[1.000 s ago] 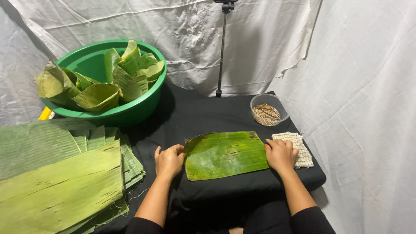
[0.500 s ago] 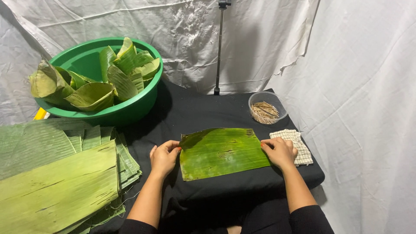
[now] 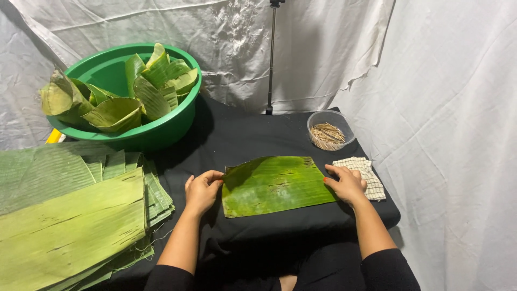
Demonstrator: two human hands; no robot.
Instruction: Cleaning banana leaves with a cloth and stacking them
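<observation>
Black-draped table (image 3: 253, 134) takes up most of the view; on it lies one flat banana leaf piece (image 3: 274, 185), dead centre near the front edge; looks thin, light, floppy and likely to tear along the ribs, so I'd grab it by the short ends; left hand (image 3: 202, 191) rests loosely curled at its left edge, right hand (image 3: 347, 184) presses its right edge, fingers spread, though actual pinching is hard to tell.
</observation>
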